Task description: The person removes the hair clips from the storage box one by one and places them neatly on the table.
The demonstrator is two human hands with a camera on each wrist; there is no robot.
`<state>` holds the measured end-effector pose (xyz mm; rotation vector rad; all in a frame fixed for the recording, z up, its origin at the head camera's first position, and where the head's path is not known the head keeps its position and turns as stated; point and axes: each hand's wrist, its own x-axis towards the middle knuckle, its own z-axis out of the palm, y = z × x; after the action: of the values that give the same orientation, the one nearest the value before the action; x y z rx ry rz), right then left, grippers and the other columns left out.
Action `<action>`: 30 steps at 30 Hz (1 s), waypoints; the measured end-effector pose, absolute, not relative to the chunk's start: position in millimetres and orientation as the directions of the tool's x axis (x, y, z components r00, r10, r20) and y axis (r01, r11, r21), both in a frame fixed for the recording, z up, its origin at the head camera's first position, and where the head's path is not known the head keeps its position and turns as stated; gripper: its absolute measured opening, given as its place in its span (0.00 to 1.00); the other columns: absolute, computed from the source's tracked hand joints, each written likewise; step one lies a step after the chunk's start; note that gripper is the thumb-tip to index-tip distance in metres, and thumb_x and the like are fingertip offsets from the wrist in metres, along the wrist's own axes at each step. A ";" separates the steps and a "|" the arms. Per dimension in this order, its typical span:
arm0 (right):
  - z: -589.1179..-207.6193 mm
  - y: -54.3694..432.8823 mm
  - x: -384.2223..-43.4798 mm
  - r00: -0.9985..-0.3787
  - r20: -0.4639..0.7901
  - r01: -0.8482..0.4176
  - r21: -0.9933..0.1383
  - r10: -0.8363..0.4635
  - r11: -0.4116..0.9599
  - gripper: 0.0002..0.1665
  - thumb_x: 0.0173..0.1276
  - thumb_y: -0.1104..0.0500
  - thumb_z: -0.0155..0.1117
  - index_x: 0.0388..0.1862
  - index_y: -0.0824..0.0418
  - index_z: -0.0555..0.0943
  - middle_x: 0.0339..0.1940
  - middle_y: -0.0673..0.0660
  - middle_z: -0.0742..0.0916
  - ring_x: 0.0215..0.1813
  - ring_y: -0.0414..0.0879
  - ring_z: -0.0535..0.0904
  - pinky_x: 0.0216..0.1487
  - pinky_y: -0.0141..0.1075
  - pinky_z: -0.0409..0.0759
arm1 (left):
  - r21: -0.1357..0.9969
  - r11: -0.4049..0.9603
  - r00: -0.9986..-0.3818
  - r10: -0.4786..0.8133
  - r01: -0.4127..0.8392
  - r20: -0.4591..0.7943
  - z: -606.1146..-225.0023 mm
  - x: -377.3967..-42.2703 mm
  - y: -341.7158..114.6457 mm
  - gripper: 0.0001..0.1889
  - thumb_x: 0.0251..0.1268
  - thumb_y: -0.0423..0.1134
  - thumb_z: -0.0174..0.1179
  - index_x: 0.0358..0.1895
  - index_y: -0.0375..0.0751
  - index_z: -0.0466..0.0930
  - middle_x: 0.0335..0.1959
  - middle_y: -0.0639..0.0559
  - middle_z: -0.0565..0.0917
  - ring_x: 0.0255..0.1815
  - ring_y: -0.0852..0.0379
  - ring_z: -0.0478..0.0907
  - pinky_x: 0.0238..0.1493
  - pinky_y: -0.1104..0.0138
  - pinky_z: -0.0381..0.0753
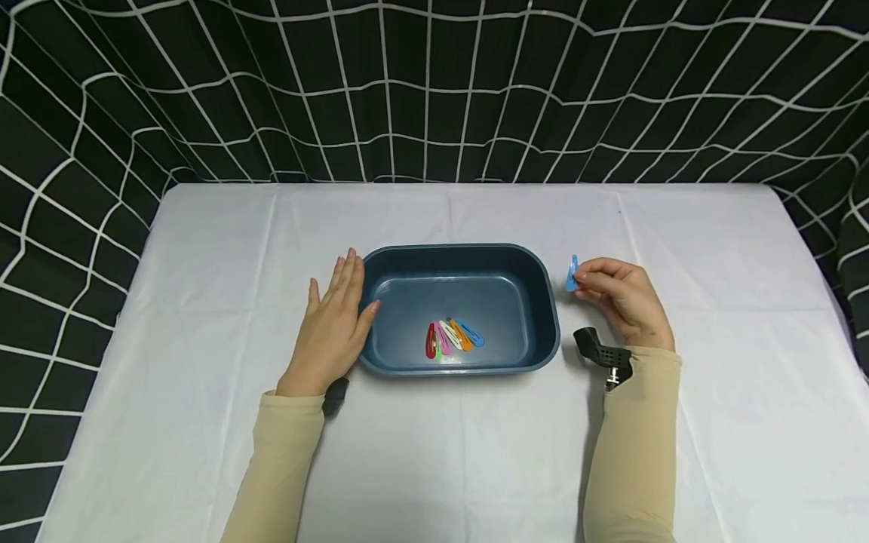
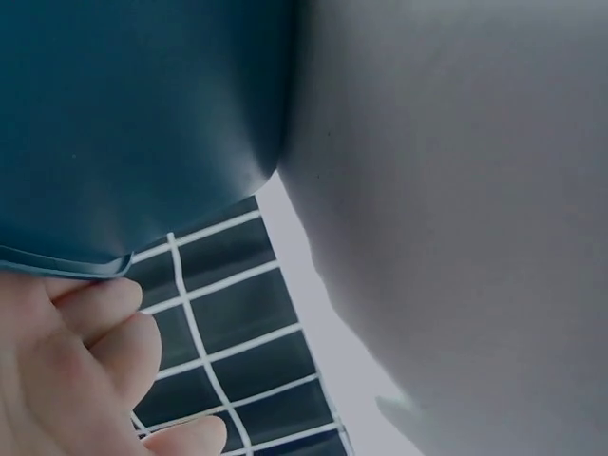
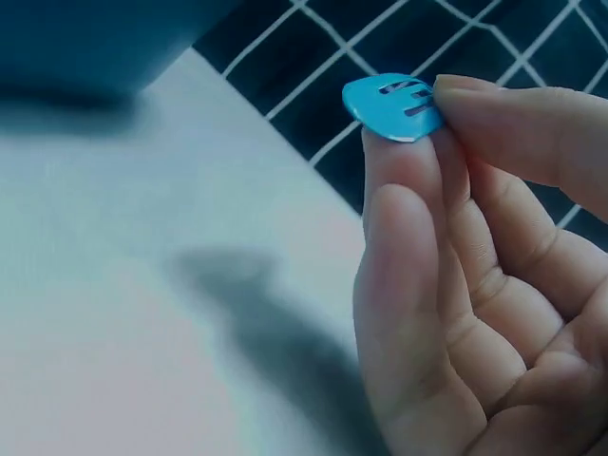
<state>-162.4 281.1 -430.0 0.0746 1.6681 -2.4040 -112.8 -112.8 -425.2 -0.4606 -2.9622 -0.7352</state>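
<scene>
A light-blue snap hair clip (image 1: 572, 274) is pinched between the thumb and fingers of my right hand (image 1: 622, 299), just right of the blue tub. The right wrist view shows this hair clip (image 3: 394, 106) held up above the white cloth, its slotted end towards the thumb. My left hand (image 1: 328, 329) rests on the left rim of the tub (image 1: 458, 371), fingers straight and the thumb over the edge. Inside the tub, several hair clips (image 1: 449, 337) in red, pink, green, white, orange and blue lie fanned near the front middle. The left wrist view has the tub's outer wall (image 2: 133, 114) beside the fingers.
A white cloth (image 1: 462, 452) covers the table under the tub. Black fabric with a white grid (image 1: 434, 90) stands behind and along both sides. A black wrist mount (image 1: 604, 353) juts out from the right sleeve, close to the tub's right side.
</scene>
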 end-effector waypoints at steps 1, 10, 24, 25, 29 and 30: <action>-432.6 282.1 -162.8 -0.974 -0.172 0.212 -0.920 -0.147 -0.329 0.10 0.64 0.76 0.57 0.29 0.68 0.84 0.27 0.57 0.86 0.28 0.44 0.82 0.34 0.31 0.81 | 0.441 0.846 -0.954 0.272 0.300 0.128 -425.0 -113.4 -113.2 0.33 0.75 0.48 0.43 0.73 0.31 0.47 0.75 0.44 0.45 0.75 0.48 0.43 0.68 0.41 0.40; -443.5 284.9 -166.9 -0.962 -0.238 0.260 -0.948 -0.133 -0.185 0.08 0.63 0.73 0.60 0.29 0.66 0.85 0.28 0.56 0.87 0.28 0.42 0.83 0.35 0.30 0.81 | 0.446 0.848 -0.957 0.255 0.288 0.135 -425.7 -115.8 -112.8 0.33 0.75 0.48 0.43 0.73 0.30 0.48 0.75 0.44 0.47 0.75 0.49 0.43 0.68 0.41 0.39; -445.2 270.7 -179.5 -0.964 -0.266 0.264 -0.929 0.028 0.260 0.12 0.59 0.68 0.67 0.37 0.78 0.82 0.22 0.44 0.86 0.27 0.33 0.82 0.31 0.27 0.80 | 0.470 0.834 -0.957 0.246 0.290 0.154 -428.9 -117.1 -110.6 0.33 0.75 0.47 0.44 0.73 0.30 0.48 0.75 0.43 0.47 0.75 0.48 0.44 0.67 0.41 0.42; -444.7 269.6 -179.1 -0.965 -0.262 0.260 -0.923 0.032 0.284 0.14 0.59 0.67 0.67 0.38 0.79 0.81 0.21 0.44 0.86 0.26 0.33 0.81 0.31 0.26 0.80 | 0.472 0.832 -0.957 0.247 0.291 0.154 -429.0 -117.1 -110.4 0.33 0.74 0.47 0.44 0.73 0.30 0.48 0.75 0.43 0.47 0.75 0.47 0.44 0.67 0.41 0.42; -441.3 265.3 -177.0 -0.970 -0.238 0.239 -0.903 0.047 0.358 0.16 0.60 0.67 0.66 0.40 0.82 0.80 0.20 0.43 0.85 0.26 0.32 0.81 0.31 0.26 0.80 | 0.471 0.832 -0.956 0.248 0.294 0.158 -429.0 -117.3 -111.0 0.33 0.75 0.47 0.44 0.73 0.30 0.48 0.75 0.43 0.46 0.75 0.48 0.43 0.67 0.40 0.42; -440.3 264.5 -176.5 -0.972 -0.230 0.231 -0.894 0.050 0.384 0.16 0.60 0.67 0.66 0.39 0.82 0.80 0.20 0.43 0.85 0.25 0.32 0.81 0.30 0.26 0.80 | 0.471 0.831 -0.956 0.247 0.294 0.161 -428.8 -117.3 -111.3 0.33 0.75 0.47 0.44 0.73 0.30 0.48 0.75 0.43 0.47 0.75 0.48 0.43 0.67 0.40 0.42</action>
<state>-176.5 264.5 -440.3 0.2534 2.4720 -1.6377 -117.3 -111.3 -428.8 -0.4323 -2.9169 -0.7733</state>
